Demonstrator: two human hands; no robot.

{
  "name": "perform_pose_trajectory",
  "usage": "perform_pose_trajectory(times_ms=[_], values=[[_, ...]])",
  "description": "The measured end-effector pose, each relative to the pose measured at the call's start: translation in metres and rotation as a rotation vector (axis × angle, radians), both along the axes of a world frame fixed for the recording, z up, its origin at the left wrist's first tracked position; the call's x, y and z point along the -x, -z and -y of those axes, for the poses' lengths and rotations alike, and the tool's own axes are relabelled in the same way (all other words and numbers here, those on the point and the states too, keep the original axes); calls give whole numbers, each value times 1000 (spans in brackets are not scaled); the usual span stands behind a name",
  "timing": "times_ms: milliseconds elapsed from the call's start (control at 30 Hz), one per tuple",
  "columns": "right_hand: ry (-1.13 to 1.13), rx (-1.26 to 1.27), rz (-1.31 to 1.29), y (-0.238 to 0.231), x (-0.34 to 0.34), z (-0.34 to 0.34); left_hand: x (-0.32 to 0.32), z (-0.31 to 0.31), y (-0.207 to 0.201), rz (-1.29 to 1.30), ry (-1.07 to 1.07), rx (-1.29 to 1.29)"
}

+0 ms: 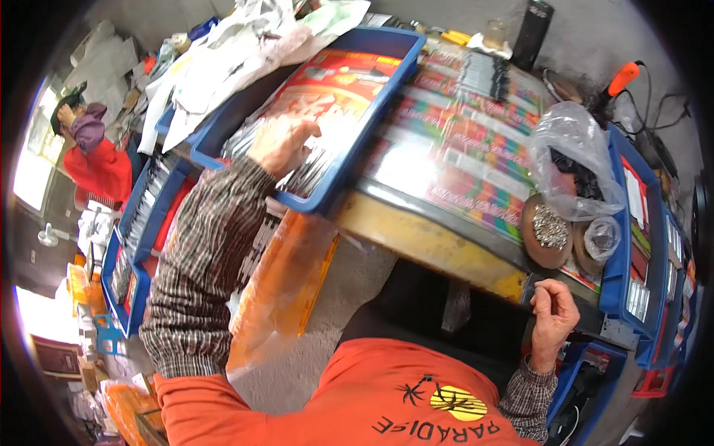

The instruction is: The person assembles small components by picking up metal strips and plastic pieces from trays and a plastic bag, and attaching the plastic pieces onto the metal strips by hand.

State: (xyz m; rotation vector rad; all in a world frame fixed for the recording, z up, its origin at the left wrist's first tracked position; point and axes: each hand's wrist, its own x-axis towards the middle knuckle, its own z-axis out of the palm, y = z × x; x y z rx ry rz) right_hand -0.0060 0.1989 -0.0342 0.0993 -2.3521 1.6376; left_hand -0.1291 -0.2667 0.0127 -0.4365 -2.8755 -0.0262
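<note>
My left hand [285,143] is over the near part of a blue tray [405,63], its fingers curled and a little blurred. Under it lie slim silvery pieces [316,169] in a stack, beside a red and yellow printed sheet [346,70]. Whatever those fingers hold is hidden. At the table's front edge my right hand [554,320] is closed, thumb and forefinger pressed together; anything between them is too small to make out. Nearest to it is a brown dish [541,253] heaped with small shiny metal pieces [550,227].
Colourful printed cards [472,160] cover the table. A clear plastic bag [573,141] with dark contents stands by the dish. More blue trays [621,275] are at the right. An orange plastic sheet [279,279] hangs below the left tray. A person in red [100,167] is farther left.
</note>
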Motion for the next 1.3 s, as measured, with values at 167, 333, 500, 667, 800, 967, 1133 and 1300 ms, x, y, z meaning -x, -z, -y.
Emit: perform_pose_trajectory(times_ms=[167,333,500,667,800,967,1133,1300], values=[[54,-4,-55,3,-2,-9,20,-2,-2,38,76,62],[28,-2,-56,11,3,-17,15,-13,-11,84,17,118],[49,-22,-91,12,1,-17,-2,-33,-35,272,-251,137],[44,-20,-85,12,-1,-20,4,-27,-24,163,-153,30],[33,-15,-95,11,0,-20,5,-18,-21,108,-112,-94],[27,-4,-70,8,-3,-22,-9,-29,-35,-50,-57,-283],[-7,31,-100,3,-6,-21,-33,-68,-56,-276,-1,-544],[41,-30,-59,-12,-17,-26,-71,-125,-79,-270,97,-749]])
